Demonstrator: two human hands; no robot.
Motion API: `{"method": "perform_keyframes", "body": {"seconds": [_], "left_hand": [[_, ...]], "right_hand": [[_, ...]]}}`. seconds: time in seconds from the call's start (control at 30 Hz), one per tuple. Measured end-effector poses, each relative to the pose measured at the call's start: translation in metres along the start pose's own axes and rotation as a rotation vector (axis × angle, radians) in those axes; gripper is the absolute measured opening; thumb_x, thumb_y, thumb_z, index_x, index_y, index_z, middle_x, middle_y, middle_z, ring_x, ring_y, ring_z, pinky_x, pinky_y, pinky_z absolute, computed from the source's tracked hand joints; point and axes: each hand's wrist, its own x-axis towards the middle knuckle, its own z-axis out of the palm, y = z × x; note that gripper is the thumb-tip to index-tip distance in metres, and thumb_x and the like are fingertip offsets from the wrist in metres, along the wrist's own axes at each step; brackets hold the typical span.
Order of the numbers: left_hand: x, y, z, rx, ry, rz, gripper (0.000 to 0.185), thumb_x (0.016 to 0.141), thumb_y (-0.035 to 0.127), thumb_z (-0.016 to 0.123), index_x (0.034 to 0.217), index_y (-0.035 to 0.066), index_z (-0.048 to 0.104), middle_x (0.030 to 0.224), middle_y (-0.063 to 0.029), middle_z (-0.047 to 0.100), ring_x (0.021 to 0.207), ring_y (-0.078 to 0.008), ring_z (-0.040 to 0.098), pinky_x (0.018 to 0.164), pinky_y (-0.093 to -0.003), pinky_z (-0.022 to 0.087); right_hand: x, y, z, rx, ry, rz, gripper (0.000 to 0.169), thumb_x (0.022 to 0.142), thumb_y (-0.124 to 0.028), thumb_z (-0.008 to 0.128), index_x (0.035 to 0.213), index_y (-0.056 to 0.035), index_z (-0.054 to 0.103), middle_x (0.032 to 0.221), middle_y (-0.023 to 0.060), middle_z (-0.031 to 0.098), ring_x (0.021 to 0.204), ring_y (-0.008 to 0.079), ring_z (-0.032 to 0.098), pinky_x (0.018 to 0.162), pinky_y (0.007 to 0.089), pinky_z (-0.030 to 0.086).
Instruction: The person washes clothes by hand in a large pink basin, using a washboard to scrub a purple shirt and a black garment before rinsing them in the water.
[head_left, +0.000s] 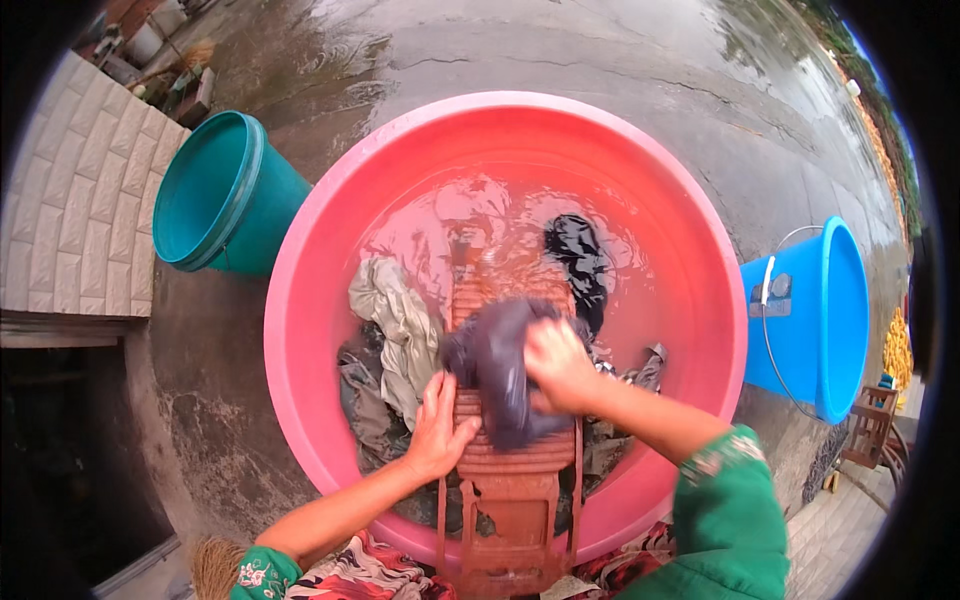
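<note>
A brown ridged washboard (510, 499) leans inside a large pink plastic tub (322, 187) of cloudy water. My right hand (559, 364) grips a dark, wet, bunched garment (506, 367) against the ridges; hand and cloth are blurred. At the board's left edge lies my left hand (439, 435), thumb spread over the ridges and fingertips beside the dark garment. Whether those fingers grip anything is unclear. Left of the board is a pale grey cloth (397, 322), above a darker grey garment (371, 416). Black cloth (577, 255) floats partly submerged beyond the board.
A teal bucket (281, 195) is tilted at the tub's left, near a pale tiled wall (82, 195). A blue bucket (795, 322) with a wire handle is close on the right. Wet concrete (540, 52) surrounds them. Broom bristles (214, 566) show at lower left.
</note>
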Motion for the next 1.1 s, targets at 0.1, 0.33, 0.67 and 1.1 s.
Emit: {"method": "perform_keyframes", "body": {"seconds": [0.1, 0.33, 0.67, 1.1], "left_hand": [[0.042, 0.012, -0.006, -0.119, 0.037, -0.027, 0.08, 0.089, 0.036, 0.057, 0.148, 0.001, 0.016, 0.147, -0.0272, 0.017, 0.135, -0.0428, 0.025, 0.11, -0.0438, 0.025], [0.04, 0.001, -0.009, -0.203, 0.097, -0.037, 0.078, 0.086, 0.025, 0.061, 0.148, 0.005, 0.018, 0.141, -0.0224, 0.035, 0.129, -0.0382, 0.039, 0.106, -0.0421, 0.033], [0.047, 0.011, 0.003, -0.262, 0.033, -0.055, 0.08, 0.09, 0.034, 0.06, 0.149, 0.003, 0.016, 0.141, -0.0209, 0.033, 0.132, -0.0323, 0.034, 0.109, -0.0389, 0.028], [0.041, 0.007, -0.003, -0.34, 0.001, -0.043, 0.079, 0.09, 0.029, 0.061, 0.148, 0.0, 0.015, 0.141, -0.0207, 0.03, 0.134, -0.0311, 0.031, 0.11, -0.0386, 0.027]], "right_hand": [[0.078, 0.063, 0.024, -0.183, 0.321, 0.311, 0.05, 0.064, -0.025, 0.074, 0.107, -0.0051, 0.057, 0.114, 0.0161, 0.053, 0.106, 0.0323, 0.05, 0.087, 0.0483, 0.039], [0.019, -0.019, -0.001, 0.045, 0.046, 0.14, 0.041, 0.064, -0.026, 0.072, 0.098, -0.0103, 0.055, 0.093, 0.013, 0.051, 0.09, 0.0297, 0.051, 0.076, 0.0428, 0.039], [0.097, 0.085, 0.038, -0.256, 0.363, 0.536, 0.034, 0.07, -0.03, 0.066, 0.092, -0.0054, 0.059, 0.093, 0.0135, 0.058, 0.092, 0.0325, 0.053, 0.078, 0.0458, 0.041], [0.069, 0.07, 0.02, -0.223, 0.209, 0.355, 0.036, 0.066, -0.018, 0.068, 0.095, -0.002, 0.053, 0.1, 0.0165, 0.056, 0.095, 0.0332, 0.055, 0.081, 0.0421, 0.046]]}}
